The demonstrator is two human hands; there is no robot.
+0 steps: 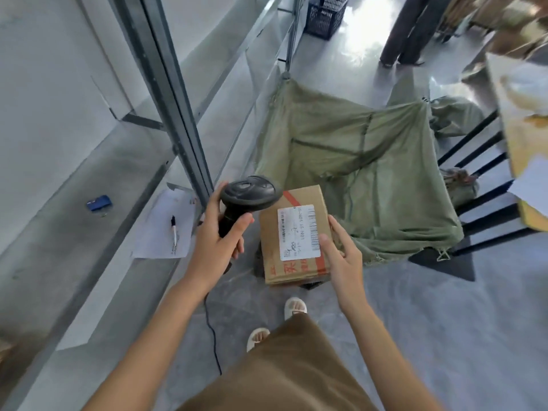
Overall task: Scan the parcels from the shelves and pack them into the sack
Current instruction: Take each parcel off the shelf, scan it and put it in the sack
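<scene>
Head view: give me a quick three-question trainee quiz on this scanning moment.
1. True or false: the scanner is gripped by the left hand.
2. The cardboard parcel is: A) inside the sack, B) held by the right hand, C) on the shelf.
3. Fill in: the white label faces ____.

Key: 1 true. 2 B; it is held in front of the open green sack. 3 up, toward the camera.

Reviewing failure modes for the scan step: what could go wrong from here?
1. The right hand holds the box by one edge only; it may tip or slip.
2. The right thumb lies beside the barcode and could block the scan.
3. The scanner cable hangs near the feet, a likely snag.
</scene>
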